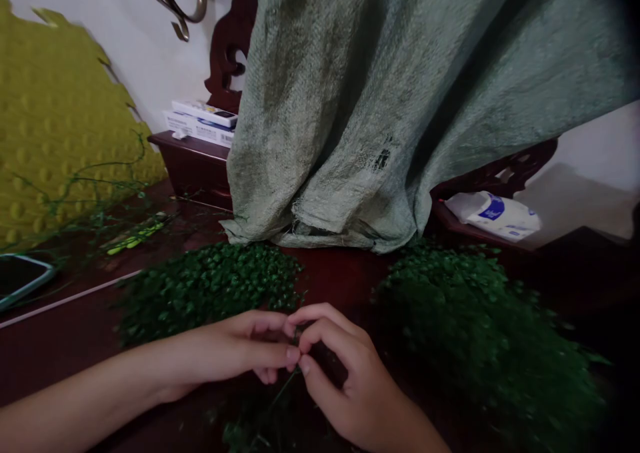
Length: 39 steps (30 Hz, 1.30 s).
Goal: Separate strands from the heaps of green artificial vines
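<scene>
My left hand (240,353) and my right hand (345,380) meet at the fingertips low in the middle of the view, over a dark red wooden table (65,340). Both are closed in a pinch on a thin green sprig (273,406) that trails down towards me; its top is hidden between the fingers. A flat heap of small green leaves (205,286) lies just behind my left hand. A bigger, bushier heap of green sprigs (480,333) lies to the right of my right hand.
A grey-green woven sack (390,106) hangs down at the back centre. Left are a yellow-green bumpy mat (55,120), loose green stems (95,193), a phone (23,276) and boxes (200,123) on a dark wooden stand. A white packet (493,214) lies at the right.
</scene>
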{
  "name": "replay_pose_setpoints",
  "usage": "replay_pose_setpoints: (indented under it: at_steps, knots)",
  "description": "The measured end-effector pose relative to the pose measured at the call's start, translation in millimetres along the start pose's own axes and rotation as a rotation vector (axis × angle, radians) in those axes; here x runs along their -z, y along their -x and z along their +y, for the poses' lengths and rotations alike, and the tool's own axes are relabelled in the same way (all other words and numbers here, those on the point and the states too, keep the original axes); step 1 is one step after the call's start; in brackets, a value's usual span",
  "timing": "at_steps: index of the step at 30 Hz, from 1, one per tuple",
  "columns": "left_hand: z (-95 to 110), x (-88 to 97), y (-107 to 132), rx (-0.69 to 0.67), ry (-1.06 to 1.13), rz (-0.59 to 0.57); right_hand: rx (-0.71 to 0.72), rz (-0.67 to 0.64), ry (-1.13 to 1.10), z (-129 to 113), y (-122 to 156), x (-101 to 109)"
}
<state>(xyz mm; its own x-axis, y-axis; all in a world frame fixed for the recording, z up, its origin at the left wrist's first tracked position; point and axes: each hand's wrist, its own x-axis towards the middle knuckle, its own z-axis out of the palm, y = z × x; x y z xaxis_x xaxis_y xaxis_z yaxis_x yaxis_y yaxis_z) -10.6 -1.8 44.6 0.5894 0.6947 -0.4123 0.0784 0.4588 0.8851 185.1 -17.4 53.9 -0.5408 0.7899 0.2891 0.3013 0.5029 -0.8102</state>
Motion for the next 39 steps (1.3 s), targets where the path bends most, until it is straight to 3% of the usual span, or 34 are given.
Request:
replay_pose_setpoints:
  at_steps: [6,18,32,35,37,38,39]
  knots:
    - [-1.5,-1.8,-1.3,0.034,0.243,0.026,0.001,0.006,0.011,-1.1,-0.7,3.5]
    - [-14.0,-1.4,-13.3,-0.03,0.217,-0.022,0.115,-0.036,0.017,10.1,-5.3,6.1]
    - [-14.1,8.7,-25.3,-0.06,0.274,-0.012,0.169,0.072,0.091,26.2,-11.4,-9.3]
    - [-13.9,8.8,-26.0,-0.082,0.281,-0.003,0.15,0.24,0.112,5.7,7.2,-3.5]
    - [-13.8,9.2,-26.1,-0.095,0.285,-0.002,0.112,0.341,0.097,-16.6,38.5,-0.5]
    - [-13.8,9.2,-25.9,-0.097,0.286,-0.005,0.092,0.281,0.075,-27.6,58.5,-1.6]
    - [-13.9,9.0,-25.6,-0.096,0.287,-0.009,0.064,0.101,0.062,-37.1,79.5,-5.5]
